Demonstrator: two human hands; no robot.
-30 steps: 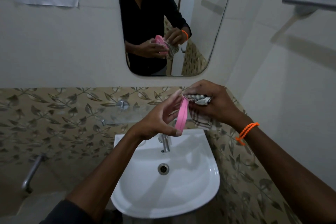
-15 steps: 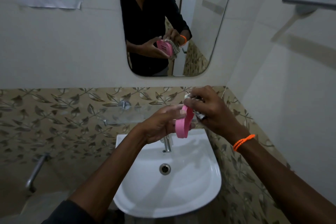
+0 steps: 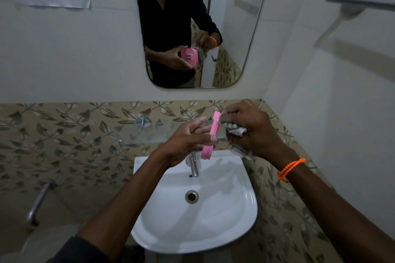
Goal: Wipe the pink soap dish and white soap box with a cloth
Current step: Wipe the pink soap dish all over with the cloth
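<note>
There is one pink soap dish (image 3: pixel 210 135), one cloth (image 3: pixel 234 130) and two hands. No white soap box shows in the head view. The soap dish is held in the air above the back edge of one white sink (image 3: pixel 224 215), in front of one glass shelf (image 3: pixel 149 132) on the wall. The dish is seen from its thin edge. Its long axis runs nearly upright, a little tilted: the top end leans to the right and away, the bottom end comes down just above the one metal tap (image 3: pixel 194 165).

The left hand (image 3: pixel 186 145) grips the dish from the left side. Its thumb presses on the near edge and its fingers lie along the far face, so the hand is closed around the dish. The right hand (image 3: pixel 250 128) is curled around the bunched cloth, which is grey and white, and it presses the cloth against the top right part of the dish. A part of the cloth hangs under this hand. On the right wrist is one orange bead bracelet (image 3: pixel 290 168).

The sink bowl holds nothing that I can see; only the round drain (image 3: pixel 191 196) is in its middle. One mirror (image 3: pixel 245 49) hangs above on the wall. In it the pink dish shows its flat face with small slots. One metal rail (image 3: pixel 361 0) is on the right wall, and one pipe (image 3: pixel 39 203) is low on the left.
</note>
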